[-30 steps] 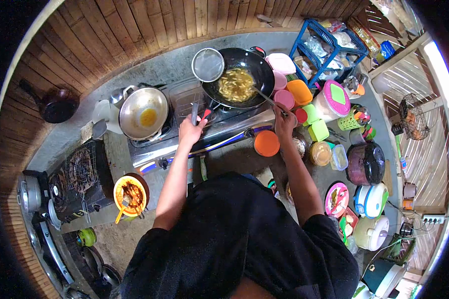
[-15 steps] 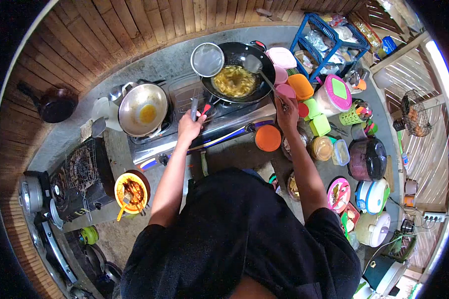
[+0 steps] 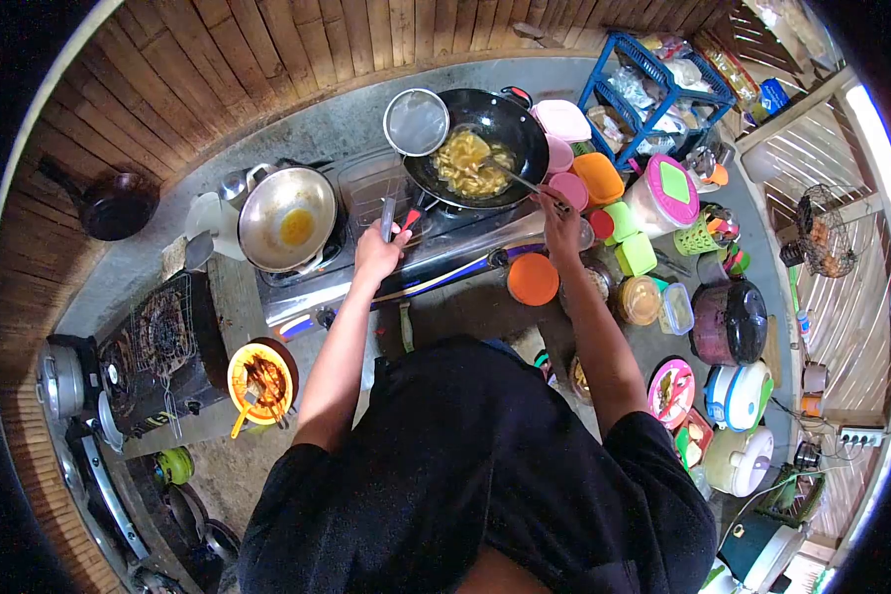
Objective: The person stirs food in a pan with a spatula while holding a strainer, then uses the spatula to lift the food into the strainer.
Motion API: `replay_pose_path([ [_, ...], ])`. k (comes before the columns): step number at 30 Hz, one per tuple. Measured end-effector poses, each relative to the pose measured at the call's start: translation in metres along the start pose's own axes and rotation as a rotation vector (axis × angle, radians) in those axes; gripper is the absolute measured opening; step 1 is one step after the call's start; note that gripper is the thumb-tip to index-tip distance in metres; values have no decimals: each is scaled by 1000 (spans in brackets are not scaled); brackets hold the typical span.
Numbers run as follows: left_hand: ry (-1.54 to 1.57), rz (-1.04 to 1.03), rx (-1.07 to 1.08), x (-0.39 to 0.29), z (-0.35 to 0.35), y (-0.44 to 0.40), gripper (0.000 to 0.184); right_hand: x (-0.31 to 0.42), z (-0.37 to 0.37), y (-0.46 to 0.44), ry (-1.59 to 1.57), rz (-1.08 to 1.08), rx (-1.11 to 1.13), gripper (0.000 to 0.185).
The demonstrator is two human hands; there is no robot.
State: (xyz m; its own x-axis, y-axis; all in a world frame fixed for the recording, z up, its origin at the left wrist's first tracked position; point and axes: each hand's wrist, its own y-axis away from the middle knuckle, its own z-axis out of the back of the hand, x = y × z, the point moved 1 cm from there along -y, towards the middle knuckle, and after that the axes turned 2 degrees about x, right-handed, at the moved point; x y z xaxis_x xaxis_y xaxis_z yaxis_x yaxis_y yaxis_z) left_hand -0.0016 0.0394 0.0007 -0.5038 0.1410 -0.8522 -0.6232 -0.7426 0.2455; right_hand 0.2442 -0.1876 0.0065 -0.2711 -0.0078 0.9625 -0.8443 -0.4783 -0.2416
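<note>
We have a big round black metal wok point(image 3: 480, 109) on the stove, with wet yellow pieces of food point(image 3: 460, 170) down in its bowl; our right hand point(image 3: 562, 220), to the right of the wok, is curled around the thin handle of a long grey metal spatula point(image 3: 515, 178), which slants down into the food. Our left hand point(image 3: 376, 257), below and left of the wok, has its fingers wrapped around the grey handle of what looks like a round mesh strainer with a pale rim point(image 3: 416, 123); the mesh hangs over the wok's upper left edge.

We think stirring is the step in hand; the next move calls for slow, low turns of the spatula, with the wok held steady so nothing hot splashes.

Some bits are hard to see — the spatula's wide end blurs into the food; the strainer hides part of the wok's rim; a red-tipped black handle point(image 3: 411, 219) pokes out from the wok by our left thumb, and we cannot tell if we grip it too.
</note>
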Motion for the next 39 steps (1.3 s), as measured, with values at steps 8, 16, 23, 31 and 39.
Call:
replay_pose_path([
  [8, -12, -33, -8, 10, -2, -7, 29, 20, 17, 3, 142, 106, 31, 24],
  [16, -69, -43, -7, 2, 3, -2, 29, 39, 38, 10, 813, 467, -35, 24],
  [23, -57, -12, 12, -1, 4, -2, 28, 31, 28, 39, 649, 349, -37, 20],
  [31, -54, -73, -12, 2, 3, -1, 27, 29, 7, 40, -38, -66, 22, 22],
  [39, -46, -68, -8, 4, 2, -3, 27, 26, 24, -1, 475, 306, -40, 20],
])
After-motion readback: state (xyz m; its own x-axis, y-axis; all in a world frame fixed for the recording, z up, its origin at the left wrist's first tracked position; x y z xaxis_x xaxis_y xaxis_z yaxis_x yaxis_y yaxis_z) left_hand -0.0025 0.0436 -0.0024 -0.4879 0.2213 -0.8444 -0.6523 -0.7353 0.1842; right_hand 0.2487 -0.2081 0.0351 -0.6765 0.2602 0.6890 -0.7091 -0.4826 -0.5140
